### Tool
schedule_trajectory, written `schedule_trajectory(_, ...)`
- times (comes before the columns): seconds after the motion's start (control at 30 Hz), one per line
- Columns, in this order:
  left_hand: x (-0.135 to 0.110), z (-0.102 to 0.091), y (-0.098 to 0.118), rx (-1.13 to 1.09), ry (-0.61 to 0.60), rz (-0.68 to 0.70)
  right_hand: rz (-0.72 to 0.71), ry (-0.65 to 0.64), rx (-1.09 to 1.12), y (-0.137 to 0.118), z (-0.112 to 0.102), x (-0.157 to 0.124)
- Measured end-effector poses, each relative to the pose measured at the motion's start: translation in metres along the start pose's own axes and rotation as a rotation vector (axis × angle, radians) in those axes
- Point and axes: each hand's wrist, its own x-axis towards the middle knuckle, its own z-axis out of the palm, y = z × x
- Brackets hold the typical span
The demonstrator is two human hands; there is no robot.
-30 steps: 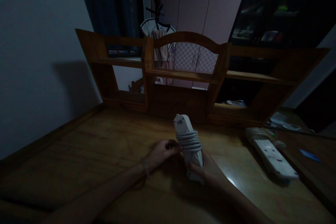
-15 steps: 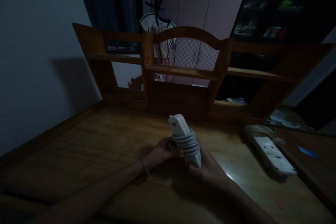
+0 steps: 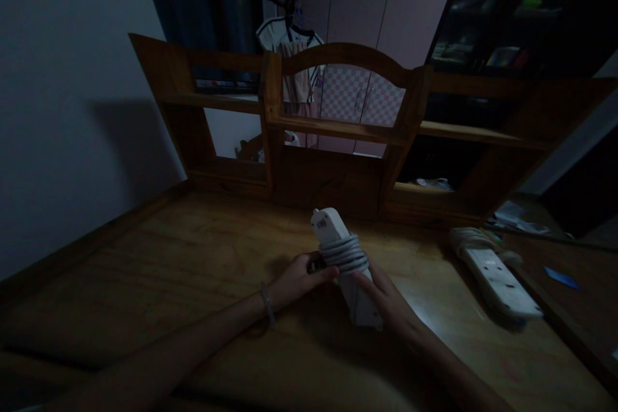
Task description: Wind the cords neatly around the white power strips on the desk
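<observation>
Between my two hands is a white power strip (image 3: 329, 226), tilted over the wooden desk, with its grey cord (image 3: 345, 253) wound in several turns round its middle. My left hand (image 3: 305, 274) grips it from the left, thumb lying on the cord and fingers partly hidden behind. On the other side my right hand (image 3: 381, 291) is closed round the strip, thumb just below the coils. The strip's lower end shows under my right thumb. A second white power strip (image 3: 502, 280) lies to the right on the desk, its own cord bundled at the far end.
A wooden shelf unit (image 3: 338, 132) stands along the back of the desk (image 3: 193, 257). A white wall (image 3: 72, 109) borders the left side. Near the right edge lies a blue card (image 3: 561, 277). Behind the shelf, clothes (image 3: 294, 55) hang on a stand.
My right hand has moved up the strip toward the coils, and more of the strip's lower end now shows. My left hand has stayed nearly where it was.
</observation>
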Motion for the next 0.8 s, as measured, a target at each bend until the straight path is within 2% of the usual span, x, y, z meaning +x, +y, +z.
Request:
schedule_trajectory(0.2, -0.002, 0.0, 0.001, -0.058, -0.055, 0.009, 0.225, -0.025, 0.316, 0.007, 0.0, 0.002)
schedule_trajectory(0.3, 0.0, -0.001, -0.003, -0.047, -0.057, 0.022, 0.292, -0.026, 0.356, 0.004, 0.0, 0.001)
schedule_trajectory(0.4, 0.001, -0.001, -0.005, -0.026, -0.061, 0.017, 0.25, -0.013, 0.332, 0.002, -0.001, 0.001)
schedule_trajectory(0.63, 0.0, -0.001, -0.003, -0.035, -0.059, 0.008, 0.025, -0.025, 0.156, 0.014, -0.007, 0.005)
schedule_trajectory(0.8, 0.0, 0.0, -0.003, -0.026, -0.051, 0.015, 0.029, -0.021, 0.127, 0.02, -0.008, 0.007)
